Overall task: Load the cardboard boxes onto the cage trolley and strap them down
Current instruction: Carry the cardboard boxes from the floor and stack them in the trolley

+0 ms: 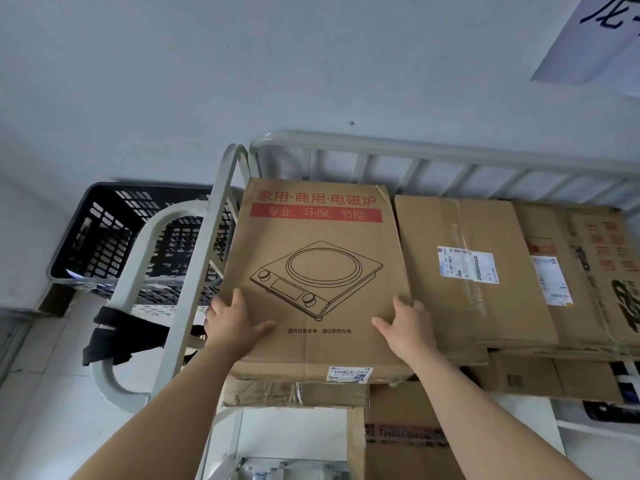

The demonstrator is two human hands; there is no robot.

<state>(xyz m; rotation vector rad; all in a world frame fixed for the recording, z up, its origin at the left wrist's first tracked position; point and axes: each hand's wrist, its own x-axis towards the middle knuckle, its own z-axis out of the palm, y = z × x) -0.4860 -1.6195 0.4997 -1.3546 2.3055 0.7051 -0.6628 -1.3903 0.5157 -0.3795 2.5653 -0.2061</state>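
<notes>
A flat brown cardboard box (pixel 317 271) printed with an induction cooker drawing and a red band lies on top of the stack at the left end of the grey cage trolley (pixel 381 148). My left hand (pixel 233 323) holds its left edge, fingers over the side and thumb flat on top. At the box's right edge my right hand (pixel 407 323) holds it the same way. Beside it lie a taped box with a white label (pixel 471 271) and further boxes (pixel 588 265). More boxes (pixel 408 441) stand below. A black strap (pixel 114 334) hangs on the trolley handle (pixel 138 271).
A black slotted plastic crate (pixel 104 230) sits left of the trolley against the white wall. A white sheet with dark writing (pixel 595 39) hangs at the upper right. Pale floor tiles show at the lower left.
</notes>
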